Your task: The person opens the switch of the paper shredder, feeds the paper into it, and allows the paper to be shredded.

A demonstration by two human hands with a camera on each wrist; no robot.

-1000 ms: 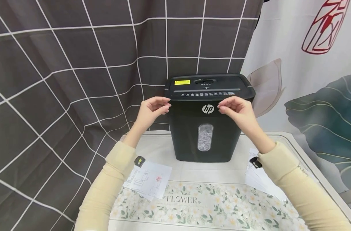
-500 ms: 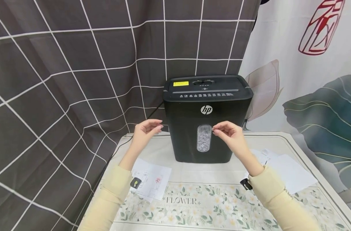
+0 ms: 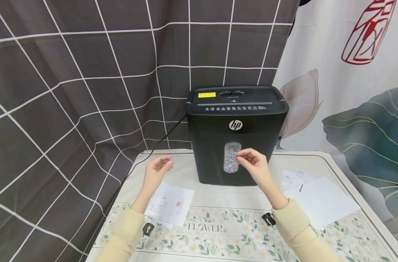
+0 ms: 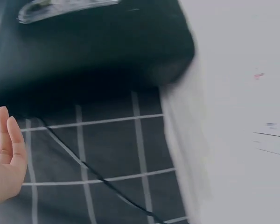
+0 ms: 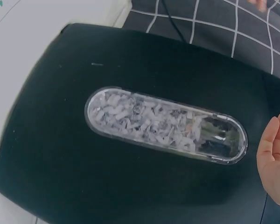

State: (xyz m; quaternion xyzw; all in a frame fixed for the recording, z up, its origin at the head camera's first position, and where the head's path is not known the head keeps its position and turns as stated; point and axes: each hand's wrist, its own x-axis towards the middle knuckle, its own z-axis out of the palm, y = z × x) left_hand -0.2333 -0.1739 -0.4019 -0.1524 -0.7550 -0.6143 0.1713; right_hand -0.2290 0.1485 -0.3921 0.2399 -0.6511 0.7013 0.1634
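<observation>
A black HP paper shredder (image 3: 208, 149) stands upright at the back of the table. White paper shreds (image 5: 144, 123) fill most of its clear front window. My right hand (image 3: 256, 167) hovers before that window, fingertips near the thumb, with nothing visible in it. To the left of the shredder, my left hand (image 3: 154, 175) is raised with loosely bent fingers and holds nothing. Below it lie printed sheets (image 3: 174, 203) with a red stamp mark. More white sheets (image 3: 329, 198) lie on the right, beside my right forearm.
A floral table runner (image 3: 215, 236) marked FLOWER crosses the front of the white table. A black cord (image 3: 167, 135) runs from behind the shredder down to the left. A dark grid-patterned curtain (image 3: 120, 54) hangs close behind and along the left.
Both hands have come down from the shredder's upper edge, back toward the person. The left has also drifted left. The papers on the right are more exposed; the shredder stays put.
</observation>
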